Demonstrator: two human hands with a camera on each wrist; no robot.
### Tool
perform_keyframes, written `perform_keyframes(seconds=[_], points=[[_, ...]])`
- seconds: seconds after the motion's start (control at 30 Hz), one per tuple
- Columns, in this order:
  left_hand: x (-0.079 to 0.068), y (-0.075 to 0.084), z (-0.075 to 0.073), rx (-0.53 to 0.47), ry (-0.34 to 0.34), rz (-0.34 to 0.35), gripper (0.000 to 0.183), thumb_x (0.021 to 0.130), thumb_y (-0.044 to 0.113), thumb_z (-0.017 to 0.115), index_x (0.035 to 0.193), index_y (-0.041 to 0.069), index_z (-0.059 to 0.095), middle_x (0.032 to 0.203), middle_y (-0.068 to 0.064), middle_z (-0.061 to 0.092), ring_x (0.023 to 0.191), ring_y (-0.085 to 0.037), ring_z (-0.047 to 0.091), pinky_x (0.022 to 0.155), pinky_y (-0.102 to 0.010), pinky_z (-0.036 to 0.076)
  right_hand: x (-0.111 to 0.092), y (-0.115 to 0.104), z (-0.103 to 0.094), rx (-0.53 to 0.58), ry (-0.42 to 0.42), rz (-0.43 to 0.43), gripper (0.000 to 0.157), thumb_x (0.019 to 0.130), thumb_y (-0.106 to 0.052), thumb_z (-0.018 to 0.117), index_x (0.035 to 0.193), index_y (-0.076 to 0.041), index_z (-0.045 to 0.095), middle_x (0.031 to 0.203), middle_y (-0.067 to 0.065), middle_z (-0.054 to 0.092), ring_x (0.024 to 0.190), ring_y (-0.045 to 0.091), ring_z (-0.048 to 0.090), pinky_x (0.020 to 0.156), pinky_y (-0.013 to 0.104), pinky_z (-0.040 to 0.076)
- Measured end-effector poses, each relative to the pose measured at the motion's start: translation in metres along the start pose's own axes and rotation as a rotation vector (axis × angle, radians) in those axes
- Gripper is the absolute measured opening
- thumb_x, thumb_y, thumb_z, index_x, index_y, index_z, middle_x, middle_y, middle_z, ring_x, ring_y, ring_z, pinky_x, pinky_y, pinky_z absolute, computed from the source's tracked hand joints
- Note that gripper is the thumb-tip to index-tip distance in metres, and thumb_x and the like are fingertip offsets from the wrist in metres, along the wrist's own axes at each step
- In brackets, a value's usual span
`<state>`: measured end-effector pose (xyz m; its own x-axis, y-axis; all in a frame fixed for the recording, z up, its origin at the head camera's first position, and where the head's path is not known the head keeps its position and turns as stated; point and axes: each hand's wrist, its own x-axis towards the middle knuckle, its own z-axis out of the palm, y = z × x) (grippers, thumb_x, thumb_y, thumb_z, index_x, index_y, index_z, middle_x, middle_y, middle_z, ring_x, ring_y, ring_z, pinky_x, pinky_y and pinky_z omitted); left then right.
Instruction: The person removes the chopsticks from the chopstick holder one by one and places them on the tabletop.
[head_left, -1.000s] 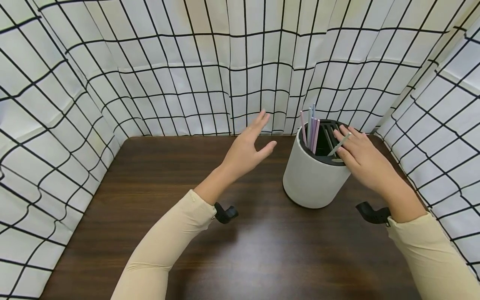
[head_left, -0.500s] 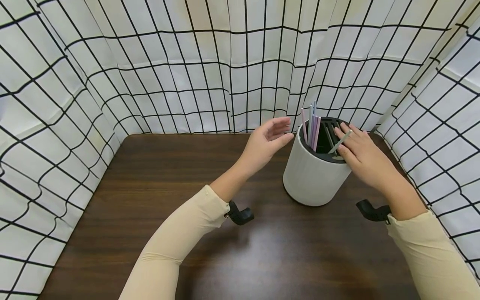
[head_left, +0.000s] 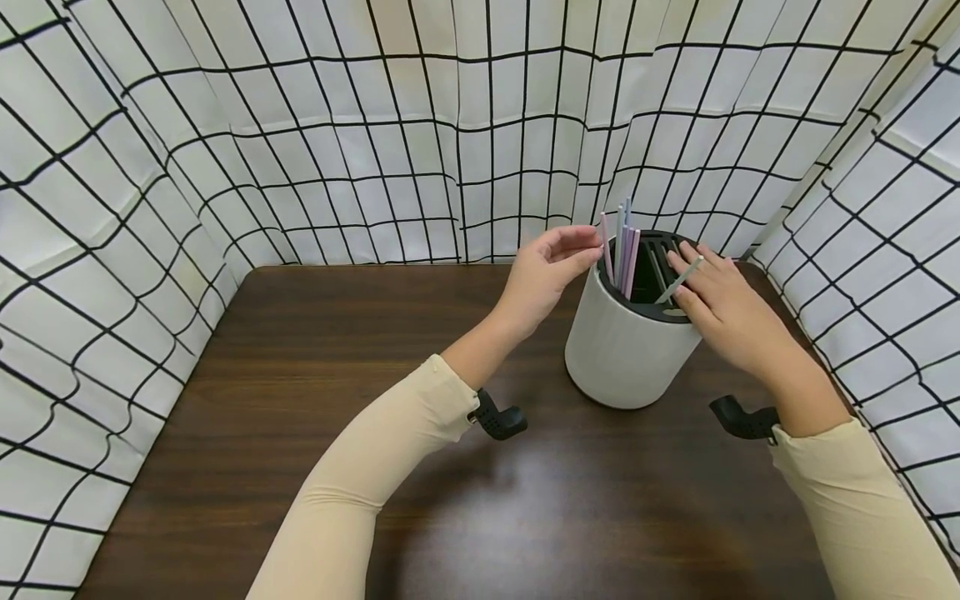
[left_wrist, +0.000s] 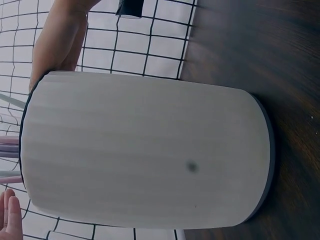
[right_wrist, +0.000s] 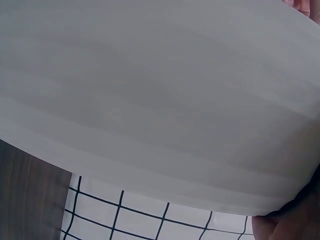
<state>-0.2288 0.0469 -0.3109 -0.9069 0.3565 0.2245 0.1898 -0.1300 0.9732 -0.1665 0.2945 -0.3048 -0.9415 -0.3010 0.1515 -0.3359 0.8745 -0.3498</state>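
Note:
A white round holder [head_left: 630, 358] with a dark slotted top stands on the table at the right in the head view. Several thin pastel straw-like sticks [head_left: 623, 254], pink, blue and purple, rise from its left side. One pale green stick [head_left: 678, 282] leans right out of its opening. My left hand [head_left: 534, 279] is at the holder's left rim, loosely bent fingertips close beside the leftmost pink stick [head_left: 606, 250]; in the left wrist view the fingers [left_wrist: 12, 215] look just apart from it. My right hand [head_left: 723, 312] rests with extended fingers on the holder's right rim.
The dark wooden table [head_left: 337, 333] extends left and in front of the holder. White curtains with a black grid [head_left: 420, 150] enclose its back and sides. Black wrist-camera mounts [head_left: 501, 419] stick out near both cuffs.
My left hand has moved right and its fingers have bent, coming up to the sticks at the holder's left rim. My right hand has stayed on the holder, and the sticks have kept their places.

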Motion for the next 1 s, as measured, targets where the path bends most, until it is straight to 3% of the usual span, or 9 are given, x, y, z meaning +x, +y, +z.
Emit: perform_keyframes(seconds=[0.4, 0.6, 0.77, 0.9, 1.0], points=[[0.003, 0.000, 0.008, 0.070, 0.033, -0.006, 0.029, 0.094, 0.015, 0.070, 0.119, 0.002, 0.066, 0.119, -0.011, 0.068, 0.108, -0.014, 0.064, 0.091, -0.019, 0.057, 0.000, 0.001, 0.002, 0.011, 0.017, -0.004, 0.056, 0.108, -0.030, 0.036, 0.156, -0.003, 0.027, 0.164, 0.021, 0.019, 0.155, 0.038, 0.008, 0.129, 0.055, 0.002], [0.004, 0.001, 0.013, 0.056, 0.053, 0.005, 0.024, 0.094, 0.013, 0.070, 0.114, -0.001, 0.069, 0.113, -0.015, 0.071, 0.096, -0.013, 0.068, 0.088, -0.023, 0.061, 0.000, 0.001, 0.002, 0.016, 0.022, -0.007, 0.055, 0.108, -0.030, 0.036, 0.156, -0.003, 0.027, 0.165, 0.020, 0.018, 0.155, 0.038, 0.008, 0.129, 0.055, 0.001], [0.002, 0.013, 0.014, 0.025, 0.097, 0.128, 0.021, 0.093, 0.010, 0.070, 0.109, -0.004, 0.070, 0.107, -0.018, 0.073, 0.087, -0.012, 0.070, 0.085, -0.025, 0.062, 0.000, 0.000, 0.003, 0.019, 0.023, -0.010, 0.055, 0.108, -0.029, 0.036, 0.156, -0.003, 0.027, 0.164, 0.021, 0.019, 0.155, 0.039, 0.008, 0.129, 0.055, 0.002], [-0.002, 0.039, 0.009, -0.026, 0.137, 0.285, 0.019, 0.093, 0.005, 0.067, 0.108, -0.008, 0.069, 0.105, -0.022, 0.073, 0.089, -0.015, 0.072, 0.086, -0.029, 0.063, 0.000, 0.000, 0.002, 0.021, 0.027, -0.013, 0.055, 0.108, -0.029, 0.035, 0.156, -0.003, 0.028, 0.164, 0.022, 0.019, 0.155, 0.038, 0.008, 0.129, 0.055, 0.002], [-0.004, 0.064, 0.001, -0.107, 0.181, 0.367, 0.018, 0.093, -0.001, 0.066, 0.107, -0.011, 0.068, 0.102, -0.025, 0.072, 0.089, -0.014, 0.073, 0.087, -0.034, 0.063, 0.000, 0.000, 0.002, 0.021, 0.026, -0.015, 0.054, 0.108, -0.028, 0.035, 0.156, -0.003, 0.028, 0.164, 0.022, 0.019, 0.155, 0.039, 0.008, 0.129, 0.055, 0.002]])
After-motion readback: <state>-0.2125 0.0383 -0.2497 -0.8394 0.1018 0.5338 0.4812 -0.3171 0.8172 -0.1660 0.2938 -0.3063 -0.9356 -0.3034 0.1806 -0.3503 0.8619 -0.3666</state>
